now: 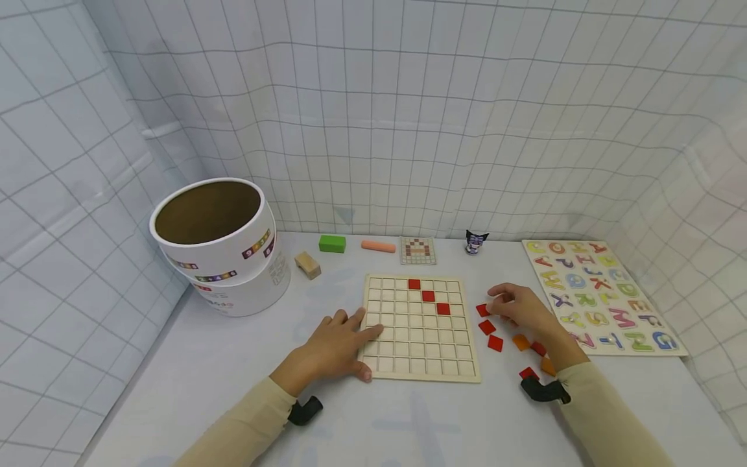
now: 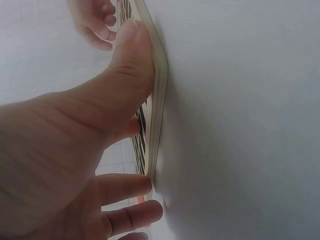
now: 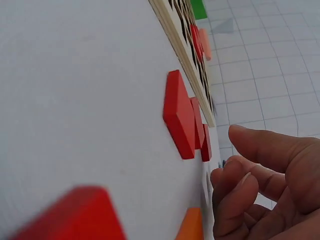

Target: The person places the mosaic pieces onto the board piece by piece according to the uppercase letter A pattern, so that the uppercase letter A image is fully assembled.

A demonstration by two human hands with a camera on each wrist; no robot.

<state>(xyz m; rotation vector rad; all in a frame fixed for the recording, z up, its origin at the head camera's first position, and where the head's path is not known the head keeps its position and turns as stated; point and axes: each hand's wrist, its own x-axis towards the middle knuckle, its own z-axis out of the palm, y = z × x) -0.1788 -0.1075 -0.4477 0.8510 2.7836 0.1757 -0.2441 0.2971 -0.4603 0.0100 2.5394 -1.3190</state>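
Light, stiff tile right at the fingertips

On my head view the right hand (image 1: 519, 308) hangs low over the bench (image 1: 397, 428), its fingers loosely bent, thumb apart from them, nothing held between. At their tips the red tile (image 1: 482, 310) lies flat; I can't tell whether they touch it. I judge it light, rigid and hard to break — painted wood, by its look — with a smooth face that could skate if pressed off-centre. I'd take it by two opposite edges; the sides look thick enough for fingers to catch, while the flat top offers no hold.

Just on the near side of those fingers lie two more red tiles (image 1: 487, 327), with an orange tile (image 1: 521, 342) beneath the wrist. Left of the fingers is the gridded board (image 1: 420, 353), three red squares (image 1: 428, 296) stepping diagonally across its far rows. It looks stiff, and probably light enough to slip if nudged. At its far side from those fingers, the left hand (image 1: 335, 347) rests on the edge — fingers spread, thumb at the near corner.
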